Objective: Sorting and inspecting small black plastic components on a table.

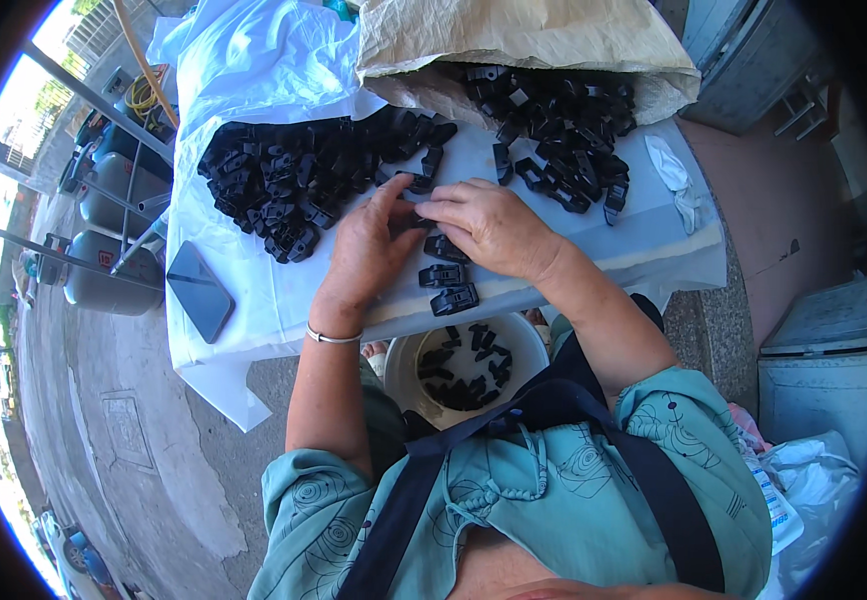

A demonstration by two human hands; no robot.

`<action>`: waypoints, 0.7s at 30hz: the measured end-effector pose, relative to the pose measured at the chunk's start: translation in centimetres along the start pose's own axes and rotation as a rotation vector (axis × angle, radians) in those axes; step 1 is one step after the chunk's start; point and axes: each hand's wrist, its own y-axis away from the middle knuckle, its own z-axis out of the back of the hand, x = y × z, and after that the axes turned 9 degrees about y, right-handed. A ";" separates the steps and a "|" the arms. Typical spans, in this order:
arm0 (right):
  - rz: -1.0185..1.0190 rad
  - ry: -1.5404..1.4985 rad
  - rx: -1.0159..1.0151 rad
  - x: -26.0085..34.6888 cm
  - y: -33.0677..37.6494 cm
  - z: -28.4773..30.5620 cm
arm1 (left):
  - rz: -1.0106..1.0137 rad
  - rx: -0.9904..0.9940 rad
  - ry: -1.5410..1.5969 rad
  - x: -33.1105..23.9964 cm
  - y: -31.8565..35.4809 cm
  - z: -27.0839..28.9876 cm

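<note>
Bucket (524,345) below tabletop (284,300); left hand (369,250) and right hand (489,228) pinch one black clip (409,218) together. Best pressed squarely, fingertips aligned.

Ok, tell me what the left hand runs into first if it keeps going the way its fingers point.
The left hand points up and slightly right across the white-covered table. First in that line is probably the black plastic clip just beyond its fingertips, ahead of the large pile of black clips. Depth is unclear.

Heaped black plastic clips (294,180) block your left, the spilling tan sack (514,40) your front. Bare white cloth (644,225) to your right looks passable, perhaps.
</note>
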 end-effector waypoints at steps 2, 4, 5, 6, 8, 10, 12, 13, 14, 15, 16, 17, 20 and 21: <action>-0.002 0.006 0.074 0.7 0.5 0.1 | -0.052 0.011 -0.022 -0.2 0.0 0.0; -0.050 0.200 0.066 1.4 1.5 0.0 | -0.051 0.047 -0.075 -1.7 0.0 0.9; -0.052 0.202 0.064 1.4 1.6 -0.1 | -0.051 0.084 -0.133 -2.5 -0.1 1.6; -0.077 0.201 0.068 1.4 1.8 -0.1 | -0.005 0.035 -0.095 -2.5 -0.4 2.1; -0.100 0.196 0.070 1.3 1.8 -0.1 | 0.105 -0.076 -0.053 -2.4 -0.4 3.0; -0.065 0.131 0.119 1.1 1.6 0.6 | -0.015 -0.111 -0.153 -1.2 -0.3 2.5; -0.177 0.248 0.087 0.7 1.1 2.5 | -0.185 -0.125 -0.371 -0.4 -0.2 1.8; -0.294 0.375 0.049 0.1 1.0 3.3 | -0.186 -0.126 -0.369 -0.4 -0.4 1.4; -0.293 0.377 0.049 -0.5 1.2 3.4 | -0.170 -0.117 -0.425 -0.4 -0.6 1.0; -0.367 0.526 0.045 -1.3 1.5 3.1 | -0.155 -0.110 -0.481 -0.5 -0.6 0.7; -0.445 0.677 0.038 -1.9 1.7 2.7 | -0.102 -0.103 -0.475 -1.0 -0.8 0.3; -0.447 0.680 0.036 -2.4 1.7 2.1 | -0.105 -0.102 -0.474 -1.0 -0.8 0.3; -0.234 0.575 -0.054 -2.8 1.4 1.1 | -0.182 -0.066 -0.418 -1.3 -0.6 0.5; -0.223 0.574 -0.024 -2.6 1.3 1.0 | -0.138 -0.033 -0.388 -1.7 -0.5 0.5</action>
